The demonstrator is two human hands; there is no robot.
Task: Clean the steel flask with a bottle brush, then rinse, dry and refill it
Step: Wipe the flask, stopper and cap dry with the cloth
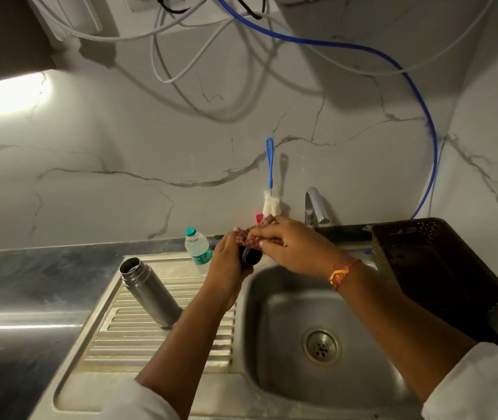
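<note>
left hand (229,263) grips dark cap (252,256) | right hand (291,244) laid over it, thumb beneath

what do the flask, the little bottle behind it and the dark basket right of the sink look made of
Flask: bare steel, brushed finish; grey metallic sheen with streaky highlights. Little bottle: clear plastic, see-through, with a teal cap and printed label. Basket: probably moulded plastic, dark and matt; rows of small holes in its walls.

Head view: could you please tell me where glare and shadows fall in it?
Head view: the lamp at upper left is blown out; head view: a glare streak crosses the counter at left; head view: the cables and brush cast soft shadows on the wall.
</note>
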